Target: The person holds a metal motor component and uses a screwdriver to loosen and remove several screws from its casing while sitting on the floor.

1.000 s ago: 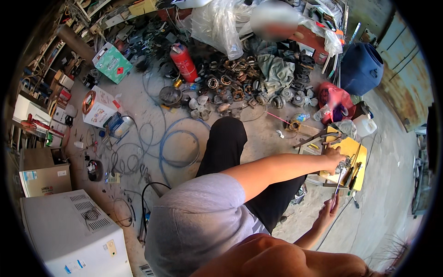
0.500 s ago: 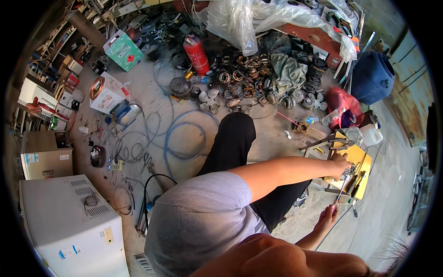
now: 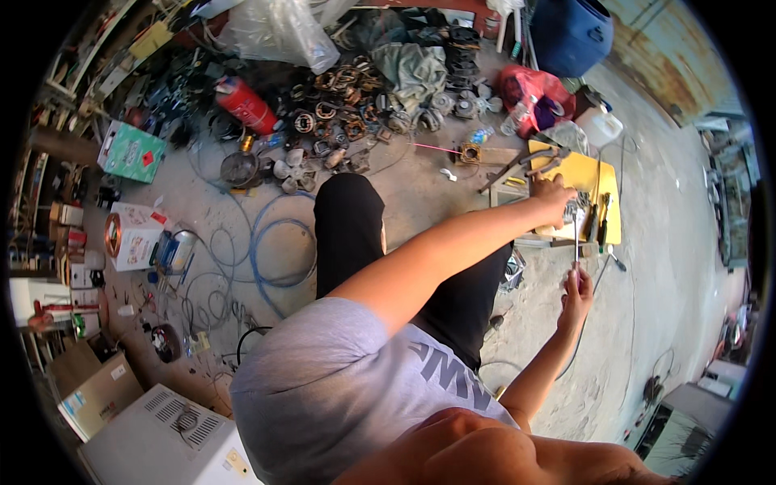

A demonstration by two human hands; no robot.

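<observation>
My left hand (image 3: pixel 553 200) reaches across to a yellow-topped stand (image 3: pixel 578 167). Its fingers are closed on a small grey metal part (image 3: pixel 571 208), which they partly cover. Below it, my right hand (image 3: pixel 575 293) grips the handle of a screwdriver (image 3: pixel 576 242). The long thin shaft points away from me, its tip at the metal part. Beside the part lie dark-handled tools (image 3: pixel 603 222), apparently screwdrivers. Large pliers (image 3: pixel 543 162) rest at the stand's far left edge.
A red bag (image 3: pixel 529 93) and a blue barrel (image 3: pixel 570 36) stand beyond the stand. Motor parts (image 3: pixel 347 97) are heaped by a red fire extinguisher (image 3: pixel 246 107). Coiled blue hose (image 3: pixel 257 242) lies on the floor at left, near boxes (image 3: pixel 133 234) and a white cabinet (image 3: pixel 162 440).
The view has swung to the right, so the surroundings sit further left. Both hands stay at the stand, and the screwdriver now points more straight away from me.
</observation>
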